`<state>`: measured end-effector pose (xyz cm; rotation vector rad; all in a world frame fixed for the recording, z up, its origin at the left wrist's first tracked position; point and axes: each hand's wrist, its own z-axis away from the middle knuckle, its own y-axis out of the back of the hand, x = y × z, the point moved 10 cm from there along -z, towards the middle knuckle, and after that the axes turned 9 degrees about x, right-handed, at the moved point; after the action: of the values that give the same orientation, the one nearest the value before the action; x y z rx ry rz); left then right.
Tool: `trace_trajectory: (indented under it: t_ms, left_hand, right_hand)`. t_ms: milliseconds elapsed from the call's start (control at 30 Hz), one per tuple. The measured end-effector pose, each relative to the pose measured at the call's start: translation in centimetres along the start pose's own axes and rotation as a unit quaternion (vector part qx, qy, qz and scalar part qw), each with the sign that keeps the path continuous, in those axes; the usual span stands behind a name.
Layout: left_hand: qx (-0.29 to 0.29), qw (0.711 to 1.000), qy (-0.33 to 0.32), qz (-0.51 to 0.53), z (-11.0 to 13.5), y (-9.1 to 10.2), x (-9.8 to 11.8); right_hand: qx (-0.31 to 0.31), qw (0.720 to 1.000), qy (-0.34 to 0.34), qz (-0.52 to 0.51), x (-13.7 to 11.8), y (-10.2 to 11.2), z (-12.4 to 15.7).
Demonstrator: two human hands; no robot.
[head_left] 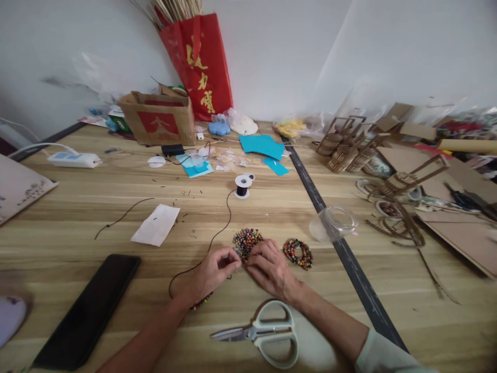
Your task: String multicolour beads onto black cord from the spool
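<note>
My left hand (pixel 216 269) is closed in a pinch beside the loose bead pile. A thin black cord (pixel 213 239) runs from the spool (pixel 242 186) to that hand, and a short dark end of it pokes out below the fingers. Under my left wrist shows a row of strung coloured beads (pixel 202 300). My right hand (pixel 272 269) rests at the edge of the pile of small multicoloured beads (pixel 245 242), fingers curled together; what its fingertips hold is hidden. A coiled beaded strand (pixel 298 254) lies to the right of it.
White-handled scissors (pixel 272 331) lie near my forearms, blades to the left. Leftward are a black phone (pixel 89 311) and a white paper (pixel 156 225). A clear plastic lid (pixel 334 224) sits over the dark strip. Small woven baskets (pixel 345 150) and a paper bag (pixel 159 122) stand farther back.
</note>
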<state>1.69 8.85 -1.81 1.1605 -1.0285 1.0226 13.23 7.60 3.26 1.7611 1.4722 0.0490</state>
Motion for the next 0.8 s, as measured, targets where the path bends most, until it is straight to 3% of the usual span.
trace_trajectory:
  t_ms: [800]
  left_hand:
    - [-0.027, 0.995, -0.045, -0.090, 0.32, -0.84, -0.04]
  right_hand:
    - [-0.005, 0.994, -0.002, -0.107, -0.31, -0.09, 0.18]
